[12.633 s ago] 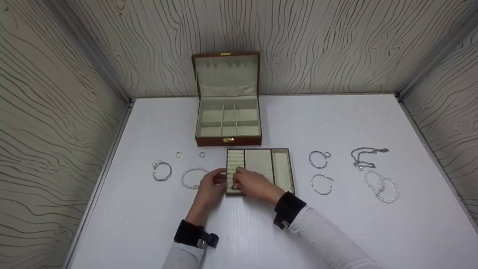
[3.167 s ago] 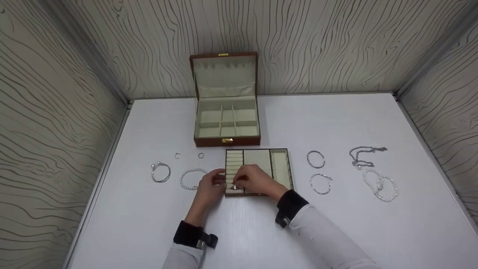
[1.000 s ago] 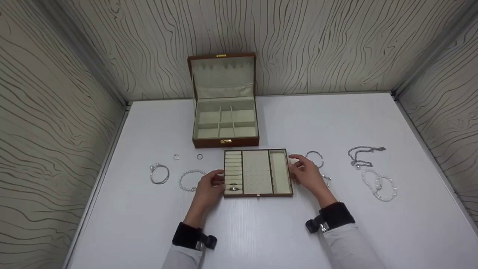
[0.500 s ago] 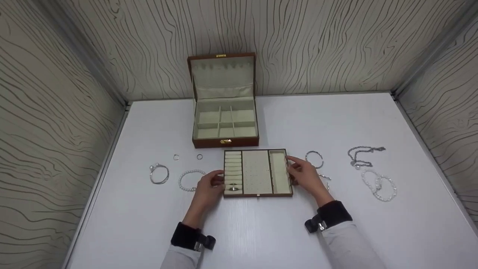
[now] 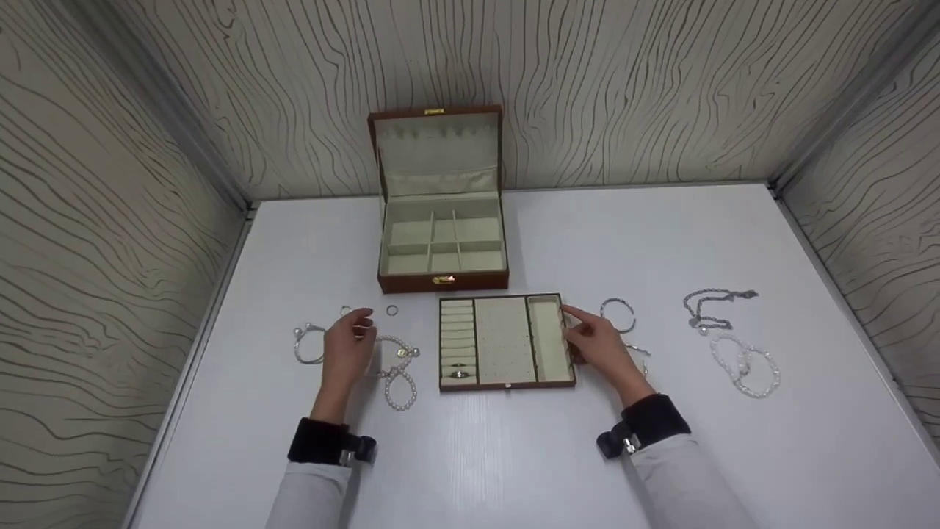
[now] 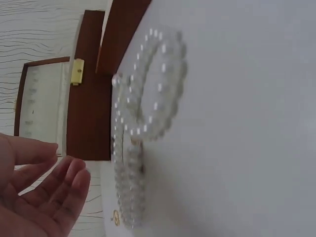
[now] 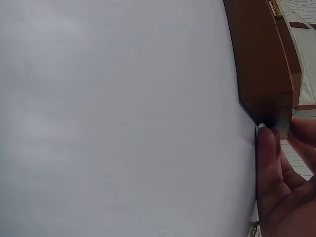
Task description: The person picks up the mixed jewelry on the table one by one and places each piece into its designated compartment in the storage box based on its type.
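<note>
My left hand (image 5: 349, 353), fingers loosely bent and holding nothing, hovers over the left side of the table. Pearl bracelets (image 5: 401, 397) lie beside it, partly hidden behind it; the left wrist view shows their pearl strands (image 6: 165, 94) close by. Past its fingertips is a small gold ring (image 5: 344, 311), mostly covered. My right hand (image 5: 602, 349) grips the right end of the cream-lined jewelry tray (image 5: 503, 338), with fingers at its end wall (image 7: 274, 111) in the right wrist view. Rings (image 5: 459, 374) sit between the tray's lowest rolls.
A brown jewelry box (image 5: 444, 283) stands open behind the tray. A small ring (image 5: 392, 311) and a beaded-end bangle (image 5: 297, 351) lie left; open bangles (image 5: 617, 300), a chain (image 5: 701, 293) and a clear-bead strand (image 5: 777, 371) lie right.
The right hand left the tray's ring rolls for its right end. The left hand released the tray's left side and moved left, uncovering pearl bracelets. A ring beside the right-hand bangle is gone from there.
</note>
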The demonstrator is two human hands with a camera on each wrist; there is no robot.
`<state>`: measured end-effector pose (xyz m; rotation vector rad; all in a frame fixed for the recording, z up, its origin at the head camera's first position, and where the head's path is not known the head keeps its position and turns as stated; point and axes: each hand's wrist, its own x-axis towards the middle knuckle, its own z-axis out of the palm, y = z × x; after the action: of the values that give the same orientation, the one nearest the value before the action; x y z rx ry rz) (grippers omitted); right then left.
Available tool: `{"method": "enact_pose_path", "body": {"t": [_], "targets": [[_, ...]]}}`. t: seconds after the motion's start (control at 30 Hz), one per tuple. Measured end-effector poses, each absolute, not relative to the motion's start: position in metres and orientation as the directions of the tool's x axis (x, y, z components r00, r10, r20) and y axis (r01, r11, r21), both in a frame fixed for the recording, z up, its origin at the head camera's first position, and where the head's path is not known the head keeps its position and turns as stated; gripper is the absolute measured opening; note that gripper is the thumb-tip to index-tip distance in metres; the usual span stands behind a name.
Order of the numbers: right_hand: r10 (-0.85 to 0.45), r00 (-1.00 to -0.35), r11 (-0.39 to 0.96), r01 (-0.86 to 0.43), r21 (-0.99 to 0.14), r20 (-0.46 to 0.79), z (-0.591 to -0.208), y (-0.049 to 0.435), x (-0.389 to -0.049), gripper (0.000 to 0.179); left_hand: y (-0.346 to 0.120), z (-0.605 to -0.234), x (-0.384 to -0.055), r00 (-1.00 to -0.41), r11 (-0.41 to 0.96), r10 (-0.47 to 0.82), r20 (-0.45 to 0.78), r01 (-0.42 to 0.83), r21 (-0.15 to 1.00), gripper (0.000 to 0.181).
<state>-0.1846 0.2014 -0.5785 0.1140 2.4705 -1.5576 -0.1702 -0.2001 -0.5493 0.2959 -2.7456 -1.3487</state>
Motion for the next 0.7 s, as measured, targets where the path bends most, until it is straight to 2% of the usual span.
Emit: {"method": "enact_pose_path", "body": {"t": [0.17,0.33,0.5,0.6,0.7], "targets": [[-0.026,-0.973,0.453,0.193,-0.87,-0.229,-0.578,0.2,-0.185,0.049,-0.225,-0.546,-0.188,-0.983,0.756,-0.179,-0.028,-0.156,0.635,0.04],[-0.034,-0.973,0.446,0.189,-0.875,-0.228,-0.58,0.199,-0.185,0.049,-0.245,-0.555,-0.2,-0.983,0.845,-0.186,0.012,-0.154,0.512,0.046],[-0.031,-0.971,0.432,0.201,-0.879,-0.237,-0.581,0.203,-0.184,0.049,-0.248,-0.565,-0.21,-0.993,0.915,-0.111,0.028,-0.091,0.393,0.052],[-0.039,-0.97,0.423,0.201,-0.884,-0.239,-0.581,0.203,-0.184,0.049,-0.246,-0.567,-0.211,-0.997,0.944,-0.076,0.036,-0.06,0.325,0.047],[-0.052,-0.969,0.399,0.2,-0.895,-0.24,-0.58,0.202,-0.185,0.049,-0.243,-0.567,-0.211,-0.997,0.965,-0.061,0.043,-0.048,0.256,0.034]]}}
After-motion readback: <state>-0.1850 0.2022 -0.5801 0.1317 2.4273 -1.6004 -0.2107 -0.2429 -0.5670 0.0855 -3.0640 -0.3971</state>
